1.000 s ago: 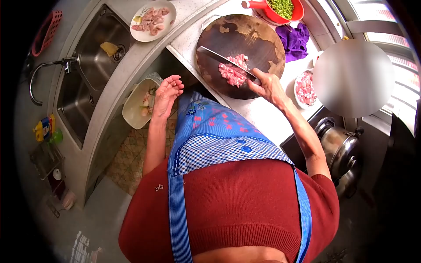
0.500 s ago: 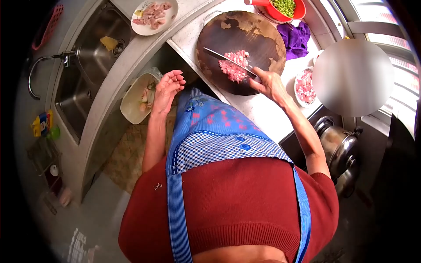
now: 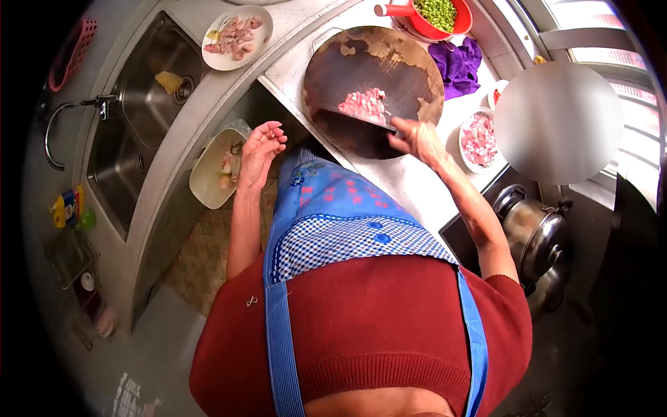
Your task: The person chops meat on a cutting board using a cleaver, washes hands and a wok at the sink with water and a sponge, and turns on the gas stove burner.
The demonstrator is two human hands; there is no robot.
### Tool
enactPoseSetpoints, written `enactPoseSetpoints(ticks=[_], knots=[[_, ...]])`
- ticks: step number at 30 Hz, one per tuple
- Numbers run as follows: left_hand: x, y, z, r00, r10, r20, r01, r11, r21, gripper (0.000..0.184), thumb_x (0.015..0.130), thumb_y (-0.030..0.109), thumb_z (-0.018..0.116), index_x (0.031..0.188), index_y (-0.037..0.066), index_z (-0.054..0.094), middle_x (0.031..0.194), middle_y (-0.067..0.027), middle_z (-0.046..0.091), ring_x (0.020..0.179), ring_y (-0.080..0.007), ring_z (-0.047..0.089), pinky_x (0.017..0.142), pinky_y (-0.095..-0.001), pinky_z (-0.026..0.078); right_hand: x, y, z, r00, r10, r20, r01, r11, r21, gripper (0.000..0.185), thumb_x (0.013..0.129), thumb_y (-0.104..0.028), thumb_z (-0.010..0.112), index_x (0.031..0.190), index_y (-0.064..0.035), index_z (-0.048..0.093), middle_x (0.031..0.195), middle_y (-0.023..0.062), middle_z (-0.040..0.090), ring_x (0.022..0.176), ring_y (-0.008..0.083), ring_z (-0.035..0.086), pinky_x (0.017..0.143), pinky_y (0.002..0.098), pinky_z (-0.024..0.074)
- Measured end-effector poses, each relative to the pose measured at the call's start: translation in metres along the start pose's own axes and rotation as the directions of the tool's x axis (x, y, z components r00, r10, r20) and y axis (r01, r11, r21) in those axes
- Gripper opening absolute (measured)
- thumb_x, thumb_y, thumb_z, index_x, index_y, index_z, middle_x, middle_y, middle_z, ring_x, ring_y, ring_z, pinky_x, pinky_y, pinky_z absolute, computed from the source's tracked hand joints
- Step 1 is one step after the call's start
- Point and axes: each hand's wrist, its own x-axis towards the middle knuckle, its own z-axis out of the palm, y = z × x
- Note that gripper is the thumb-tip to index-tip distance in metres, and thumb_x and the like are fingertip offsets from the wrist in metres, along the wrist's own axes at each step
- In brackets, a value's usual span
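Note:
My right hand (image 3: 419, 141) is closed around the handle of a cleaver (image 3: 354, 120), whose blade is blurred. The blade lies on the near side of a heap of chopped pink meat (image 3: 363, 104), over a round dark wooden chopping board (image 3: 389, 73) with pale worn patches. Whether the edge touches the board cannot be made out. To the left of the board, my left hand (image 3: 262, 149) is raised in the air, fingers loosely curled but apart, holding nothing.
A bowl of meat (image 3: 478, 139), a purple cloth (image 3: 456, 68) and a red strainer of chopped greens (image 3: 436, 17) lie right of the board. A plate of meat (image 3: 237, 38) stands near the sink (image 3: 149, 90). A bin (image 3: 215, 170) and steel pots (image 3: 531, 226) are lower down.
The cleaver has moved off the middle of the meat to its near side, and its blade is now blurred. My left hand has barely moved. The whole view has shifted slightly.

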Motion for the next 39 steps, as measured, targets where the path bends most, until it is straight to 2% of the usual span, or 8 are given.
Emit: enactPoseSetpoints(ticks=[8, 14, 18, 22, 28, 31, 35, 39], knots=[[0.002, -0.004, -0.001, 1.000, 0.000, 0.002, 0.000, 1.000, -0.021, 0.036, 0.083, 0.003, 0.057, 0.118, 0.003, 0.051, 0.101, -0.0027, 0.056, 0.092, -0.0123, 0.056, 0.081, -0.0246, 0.047, 0.022, 0.004, -0.012, 0.982, 0.184, -0.047, -0.179, 0.978, 0.104, 0.023, 0.085, -0.026, 0.059, 0.085, -0.0048, 0.049, 0.060, 0.0194, 0.054, 0.062, 0.0410, 0.056, 0.053, 0.0451, 0.0421], [0.007, 0.002, 0.008, 1.000, -0.015, 0.026, 0.015, 1.000, 0.008, 0.035, 0.082, 0.004, 0.057, 0.118, 0.004, 0.051, 0.101, -0.0026, 0.056, 0.092, -0.0118, 0.056, 0.081, -0.0245, 0.047, 0.028, -0.027, -0.035, 0.965, 0.083, -0.249, -0.037, 0.982, 0.185, 0.024, 0.085, -0.027, 0.058, 0.086, -0.0048, 0.048, 0.061, 0.0192, 0.055, 0.063, 0.0413, 0.058, 0.056, 0.0474, 0.0431], [0.013, 0.004, 0.010, 0.998, -0.024, 0.052, 0.023, 0.999, 0.023, 0.035, 0.082, 0.005, 0.056, 0.117, 0.004, 0.051, 0.100, -0.0031, 0.056, 0.091, -0.0121, 0.056, 0.080, -0.0244, 0.046, 0.029, -0.006, -0.015, 0.988, 0.153, 0.013, -0.154, 0.977, 0.149, 0.021, 0.085, -0.025, 0.057, 0.092, -0.0064, 0.052, 0.062, 0.0187, 0.057, 0.063, 0.0397, 0.059, 0.056, 0.0439, 0.0444], [0.016, 0.008, 0.011, 0.997, -0.040, 0.059, 0.038, 0.998, 0.044, 0.035, 0.082, 0.004, 0.056, 0.117, 0.004, 0.051, 0.100, -0.0033, 0.056, 0.091, -0.0121, 0.056, 0.080, -0.0246, 0.047, 0.030, -0.043, -0.035, 0.978, 0.141, -0.152, -0.102, 0.966, 0.239, 0.023, 0.084, -0.027, 0.057, 0.091, -0.0063, 0.051, 0.062, 0.0192, 0.057, 0.064, 0.0400, 0.059, 0.054, 0.0448, 0.0440], [0.019, 0.014, 0.007, 0.991, -0.045, 0.128, 0.040, 0.998, 0.041, 0.033, 0.082, 0.004, 0.057, 0.115, 0.004, 0.053, 0.099, -0.0026, 0.056, 0.090, -0.0116, 0.057, 0.079, -0.0240, 0.047, 0.022, -0.038, -0.015, 0.965, 0.246, -0.095, -0.237, 0.967, 0.093, 0.021, 0.083, -0.025, 0.059, 0.096, -0.0085, 0.054, 0.068, 0.0200, 0.059, 0.067, 0.0395, 0.060, 0.055, 0.0451, 0.0446], [0.026, 0.018, 0.004, 0.987, -0.047, 0.152, 0.041, 0.998, 0.044, 0.034, 0.082, 0.004, 0.057, 0.115, 0.004, 0.053, 0.098, -0.0022, 0.057, 0.090, -0.0114, 0.057, 0.078, -0.0237, 0.047, 0.022, -0.059, 0.001, 0.892, 0.254, -0.375, -0.179, 0.959, 0.222, 0.024, 0.085, -0.024, 0.060, 0.090, -0.0035, 0.049, 0.061, 0.0209, 0.053, 0.056, 0.0384, 0.056, 0.050, 0.0411, 0.0419], [0.036, 0.026, 0.008, 0.970, -0.095, 0.225, 0.084, 0.995, 0.056, 0.033, 0.082, 0.004, 0.057, 0.115, 0.003, 0.053, 0.098, -0.0030, 0.057, 0.089, -0.0114, 0.058, 0.078, -0.0236, 0.048, 0.025, -0.059, 0.013, 0.866, 0.408, -0.288, -0.369, 0.911, 0.182, 0.025, 0.086, -0.024, 0.060, 0.094, -0.0036, 0.048, 0.059, 0.0217, 0.052, 0.054, 0.0380, 0.055, 0.051, 0.0412, 0.0416], [0.056, 0.028, 0.014, 0.944, -0.150, 0.294, 0.127, 0.987, 0.097, 0.033, 0.082, 0.003, 0.057, 0.115, 0.002, 0.053, 0.097, -0.0037, 0.058, 0.086, -0.0120, 0.059, 0.076, -0.0231, 0.049, 0.020, -0.086, 0.021, 0.668, 0.597, -0.444, -0.416, 0.794, 0.443, 0.025, 0.086, -0.028, 0.057, 0.093, -0.0040, 0.051, 0.065, 0.0231, 0.058, 0.065, 0.0421, 0.059, 0.054, 0.0466, 0.0434]])
